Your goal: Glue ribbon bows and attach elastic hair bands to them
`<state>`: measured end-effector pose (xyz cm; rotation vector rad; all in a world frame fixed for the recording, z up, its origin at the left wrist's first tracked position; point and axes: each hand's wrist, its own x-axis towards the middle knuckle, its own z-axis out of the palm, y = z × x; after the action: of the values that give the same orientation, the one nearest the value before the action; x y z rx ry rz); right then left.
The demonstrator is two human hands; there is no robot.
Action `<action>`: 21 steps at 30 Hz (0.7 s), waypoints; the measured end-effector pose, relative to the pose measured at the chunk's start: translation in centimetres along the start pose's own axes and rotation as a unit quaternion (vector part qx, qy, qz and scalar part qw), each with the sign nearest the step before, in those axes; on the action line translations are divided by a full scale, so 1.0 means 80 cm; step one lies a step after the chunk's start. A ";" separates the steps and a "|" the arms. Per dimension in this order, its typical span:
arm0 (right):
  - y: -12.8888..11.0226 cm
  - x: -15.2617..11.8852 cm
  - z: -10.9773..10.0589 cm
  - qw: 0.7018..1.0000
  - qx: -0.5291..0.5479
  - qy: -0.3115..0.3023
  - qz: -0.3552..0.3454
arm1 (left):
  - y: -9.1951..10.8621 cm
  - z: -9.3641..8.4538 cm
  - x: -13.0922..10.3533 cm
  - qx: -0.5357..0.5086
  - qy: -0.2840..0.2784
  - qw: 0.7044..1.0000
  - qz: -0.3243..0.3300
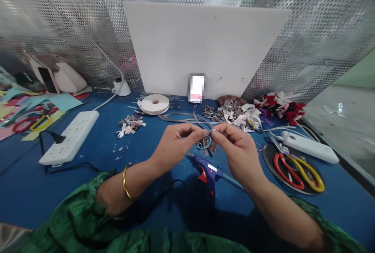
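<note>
Left hand (172, 147) and right hand (241, 153) close together, fingertips of both pinching grey ribbon (209, 132), teal ring (210, 141) just below, glue gun (208, 168) nearer the wearer. Held piece looks unfinished; ribbon pieces (241, 117) lie piled beyond, seemingly made up.

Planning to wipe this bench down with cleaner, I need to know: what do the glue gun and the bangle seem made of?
Blue pistol-shaped plastic glue gun: smooth, hard moulded plastic, judging by its even colour and contrasting orange-red trigger.

Thin gold-coloured metal bangle: probably polished metal, given its bright sheen; solid gold or plating, I cannot tell.
</note>
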<state>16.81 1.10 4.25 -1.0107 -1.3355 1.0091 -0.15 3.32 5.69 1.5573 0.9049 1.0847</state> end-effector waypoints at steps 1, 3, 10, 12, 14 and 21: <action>-0.001 0.000 0.000 1.000 0.004 0.002 -0.002 | 0.002 -0.001 0.000 -0.009 0.002 1.000 0.006; -0.004 0.000 -0.001 1.000 0.009 0.006 -0.004 | 0.005 -0.004 -0.001 -0.021 0.006 1.000 0.016; -0.013 -0.005 0.001 0.998 -0.059 0.008 -0.026 | 0.016 -0.008 -0.005 0.067 0.007 0.997 0.033; -0.016 -0.007 0.001 0.994 -0.102 0.002 -0.045 | 0.018 -0.009 -0.006 0.116 0.003 0.992 0.045; -0.019 -0.010 0.001 0.988 -0.136 -0.008 -0.067 | 0.021 -0.011 -0.006 0.156 -0.010 0.986 0.051; -0.020 -0.014 0.002 0.983 -0.164 -0.029 -0.076 | 0.024 -0.016 -0.005 0.208 -0.058 0.975 0.062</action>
<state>16.66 -0.43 5.46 -1.1082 -1.6371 0.7211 -1.44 2.94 7.60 2.0227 1.0093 0.9142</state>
